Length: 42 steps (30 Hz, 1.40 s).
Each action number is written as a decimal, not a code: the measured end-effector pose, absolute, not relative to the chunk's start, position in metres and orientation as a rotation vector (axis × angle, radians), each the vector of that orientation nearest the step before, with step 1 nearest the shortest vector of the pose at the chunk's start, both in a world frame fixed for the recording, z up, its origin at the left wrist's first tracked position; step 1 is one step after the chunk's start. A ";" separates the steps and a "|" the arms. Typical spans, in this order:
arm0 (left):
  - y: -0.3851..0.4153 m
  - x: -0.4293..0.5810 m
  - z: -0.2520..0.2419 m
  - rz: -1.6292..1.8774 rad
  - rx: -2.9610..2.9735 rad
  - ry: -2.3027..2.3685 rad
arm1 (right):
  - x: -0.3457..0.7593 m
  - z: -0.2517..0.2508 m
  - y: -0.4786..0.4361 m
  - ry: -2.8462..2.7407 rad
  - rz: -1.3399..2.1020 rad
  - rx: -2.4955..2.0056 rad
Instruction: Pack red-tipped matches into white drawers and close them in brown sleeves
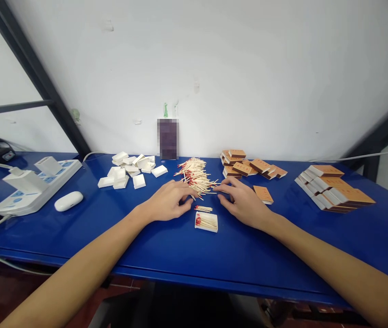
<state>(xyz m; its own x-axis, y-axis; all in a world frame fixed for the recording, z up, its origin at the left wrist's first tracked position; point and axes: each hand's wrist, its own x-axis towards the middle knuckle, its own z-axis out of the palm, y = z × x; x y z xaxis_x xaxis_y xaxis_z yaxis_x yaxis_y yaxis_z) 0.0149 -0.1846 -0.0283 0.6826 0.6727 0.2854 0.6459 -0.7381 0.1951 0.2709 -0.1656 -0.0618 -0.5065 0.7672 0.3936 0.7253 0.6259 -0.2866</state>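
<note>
A loose heap of red-tipped matches (196, 175) lies on the blue table. My left hand (170, 200) is at the heap's near left side, fingertips at the sticks and thumb apart. On the right side, my right hand (247, 202) has its fingers spread, with the fingertips by the match ends. Neither hand visibly grips anything. Between my hands and nearer to me sits a white matchbox tray (216, 223) holding several matches, their red heads to the left. Just beyond it is a small row of matches (203, 208) on the table.
White empty matchbox trays (139, 181) are scattered at the back left. Orange matchbox sleeves (243, 168) lie piled at the back right, and stacked matchboxes (346, 189) stand farther right. A power strip (43, 200) and a white earbud case (68, 201) are at the left.
</note>
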 end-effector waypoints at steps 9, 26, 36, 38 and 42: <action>-0.172 0.003 -0.036 0.543 2.831 1.223 | 0.268 -0.063 -0.168 -2.494 0.096 -1.144; -0.172 0.005 -0.037 0.549 2.783 1.182 | 0.262 -0.055 -0.169 -2.430 0.150 -1.086; -0.167 -0.002 -0.040 0.666 2.643 1.338 | 0.215 -0.033 -0.154 -2.515 0.311 -1.235; -0.167 -0.004 -0.040 0.666 2.635 1.343 | 0.209 -0.032 -0.153 -2.503 0.334 -1.249; -0.166 -0.005 -0.041 0.653 2.640 1.337 | 0.212 -0.025 -0.154 -2.449 0.354 -1.266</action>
<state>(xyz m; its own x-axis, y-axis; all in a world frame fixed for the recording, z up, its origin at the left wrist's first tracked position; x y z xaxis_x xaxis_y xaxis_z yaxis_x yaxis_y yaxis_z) -0.0054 -0.1660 -0.0406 0.5195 0.7900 0.3256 0.7423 -0.6060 0.2861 0.2117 -0.1538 -0.0249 -0.5334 0.8219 0.1999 0.7315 0.5669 -0.3788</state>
